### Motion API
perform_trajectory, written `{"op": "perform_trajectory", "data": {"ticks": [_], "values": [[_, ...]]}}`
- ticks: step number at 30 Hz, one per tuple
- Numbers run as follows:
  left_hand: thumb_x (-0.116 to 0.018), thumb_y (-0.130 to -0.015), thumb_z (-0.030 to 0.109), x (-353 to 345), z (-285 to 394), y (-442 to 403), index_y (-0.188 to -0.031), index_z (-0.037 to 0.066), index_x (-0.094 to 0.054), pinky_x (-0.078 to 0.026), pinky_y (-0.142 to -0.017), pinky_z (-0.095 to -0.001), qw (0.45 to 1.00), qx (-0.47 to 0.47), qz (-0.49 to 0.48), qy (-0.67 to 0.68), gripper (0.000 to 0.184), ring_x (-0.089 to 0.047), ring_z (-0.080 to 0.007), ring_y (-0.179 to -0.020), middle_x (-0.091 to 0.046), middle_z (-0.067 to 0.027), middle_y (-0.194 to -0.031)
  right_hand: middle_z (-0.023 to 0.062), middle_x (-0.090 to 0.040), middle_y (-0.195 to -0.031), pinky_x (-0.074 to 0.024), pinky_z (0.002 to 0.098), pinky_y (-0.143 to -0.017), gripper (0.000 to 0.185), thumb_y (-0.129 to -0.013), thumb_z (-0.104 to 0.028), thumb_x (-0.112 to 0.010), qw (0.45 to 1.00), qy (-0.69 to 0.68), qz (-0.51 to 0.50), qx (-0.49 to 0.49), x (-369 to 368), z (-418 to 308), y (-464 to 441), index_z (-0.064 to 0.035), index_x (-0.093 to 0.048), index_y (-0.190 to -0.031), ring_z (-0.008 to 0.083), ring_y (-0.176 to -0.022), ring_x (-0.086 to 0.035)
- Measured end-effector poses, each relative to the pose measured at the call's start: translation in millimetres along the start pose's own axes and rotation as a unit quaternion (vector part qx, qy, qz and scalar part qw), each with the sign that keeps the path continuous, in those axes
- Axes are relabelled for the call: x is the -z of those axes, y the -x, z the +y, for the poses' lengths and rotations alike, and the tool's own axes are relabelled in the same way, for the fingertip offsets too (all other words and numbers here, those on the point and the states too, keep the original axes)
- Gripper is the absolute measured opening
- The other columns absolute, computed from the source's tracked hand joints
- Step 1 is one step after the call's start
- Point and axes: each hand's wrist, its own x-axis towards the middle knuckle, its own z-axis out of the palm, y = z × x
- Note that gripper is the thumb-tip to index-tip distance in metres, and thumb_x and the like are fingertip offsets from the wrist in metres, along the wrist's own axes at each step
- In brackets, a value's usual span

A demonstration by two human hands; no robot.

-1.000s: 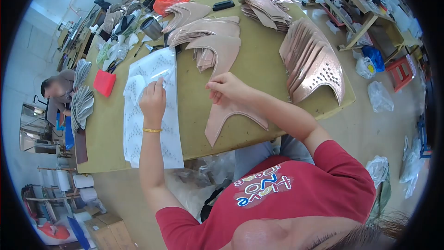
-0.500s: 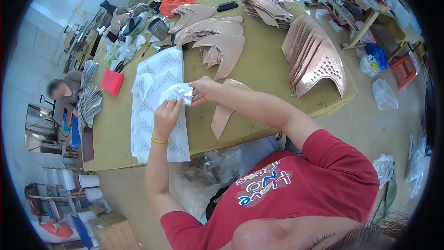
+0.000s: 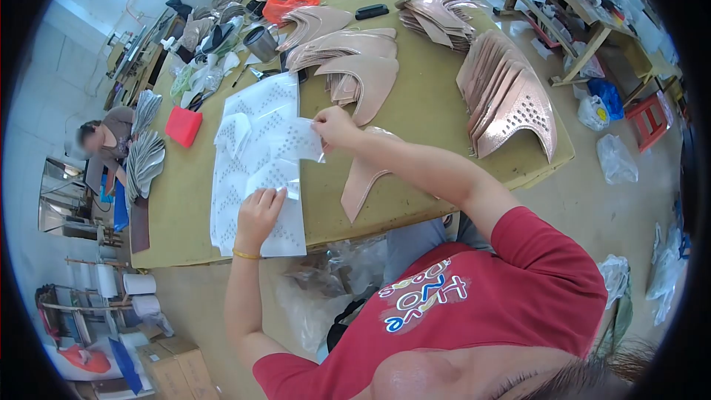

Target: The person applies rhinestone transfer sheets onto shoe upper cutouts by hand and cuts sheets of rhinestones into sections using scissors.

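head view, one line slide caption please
Left hand and right hand hold a dotted piece over a larger dotted sheet.

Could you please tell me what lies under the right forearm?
A curved pink panel shows on both sides of the forearm; the stretch directly beneath is covered.

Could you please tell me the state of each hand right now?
Left hand: closed, pinching an edge of dotted translucent film.
Right hand: closed, also holding dotted translucent film by an edge.
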Motion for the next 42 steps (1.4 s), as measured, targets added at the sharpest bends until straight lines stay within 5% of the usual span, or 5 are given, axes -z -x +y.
{"op": "perform_trajectory", "data": {"ticks": [9, 24, 33, 34, 42], "values": [[-0.070, -0.084, 0.007, 67.2, 28.4, -73.2, -0.097, 0.003, -0.070, -0.052, -0.066, -0.0300, 0.943, 0.186, 0.198, 0.191, 0.014, -0.064, -0.0214, -0.080, -0.068, -0.0076, -0.088, 0.0112, -0.062, -0.073, -0.0511, 0.0338, -0.059, 0.020, -0.081, -0.011, -0.063, 0.729, 0.418, -0.027, 0.541, 79.2, -93.4, 107.5, -0.0036, -0.066, -0.100, 0.0277, -0.070, -0.065], [-0.062, -0.093, 0.015, 83.6, 108.5, -117.2, -0.091, -0.001, -0.069, -0.046, -0.064, -0.0218, 0.513, 0.333, -0.064, 0.788, 0.017, -0.056, -0.0051, -0.071, -0.066, 0.0011, -0.081, 0.0123, -0.063, -0.097, -0.0553, 0.0400, -0.068, 0.023, -0.075, -0.008, -0.067, 0.637, 0.364, -0.055, 0.677, 108.9, -94.5, 197.8, -0.0004, -0.065, -0.097, 0.0269, -0.088, -0.065], [-0.068, -0.076, 0.032, 42.1, 120.7, 14.6, -0.094, 0.007, -0.070, -0.052, -0.059, -0.0419, 0.898, 0.041, -0.299, 0.320, 0.031, -0.067, -0.0332, -0.070, -0.068, -0.0137, -0.079, 0.0085, -0.062, -0.087, -0.0485, 0.0378, -0.060, 0.014, -0.082, -0.009, -0.065, 0.713, 0.480, -0.027, 0.510, 156.4, -142.1, 206.3, -0.0022, -0.064, -0.094, 0.0264, -0.075, -0.063], [-0.067, -0.079, 0.029, 63.0, 122.3, -13.5, -0.103, 0.008, -0.067, -0.052, -0.061, -0.0409, 0.843, 0.071, -0.473, 0.244, 0.032, -0.067, -0.0327, -0.073, -0.069, -0.0116, -0.083, 0.0085, -0.062, -0.085, -0.0474, 0.0378, -0.058, 0.014, -0.082, -0.008, -0.064, 0.717, 0.506, -0.036, 0.479, 154.5, -144.6, 204.9, -0.0019, -0.063, -0.094, 0.0271, -0.073, -0.063], [-0.066, -0.085, 0.002, 30.3, 152.5, -93.8, -0.128, 0.003, -0.057, -0.052, -0.073, -0.0303, 0.692, 0.340, -0.022, 0.637, 0.044, -0.063, -0.0176, -0.080, -0.065, -0.0085, -0.097, 0.0120, -0.061, -0.082, -0.0494, 0.0398, -0.061, 0.017, -0.078, -0.004, -0.062, 0.708, 0.556, -0.055, 0.432, 116.6, -141.8, 188.6, 0.0002, -0.062, -0.094, 0.0317, -0.073, -0.064]]}}
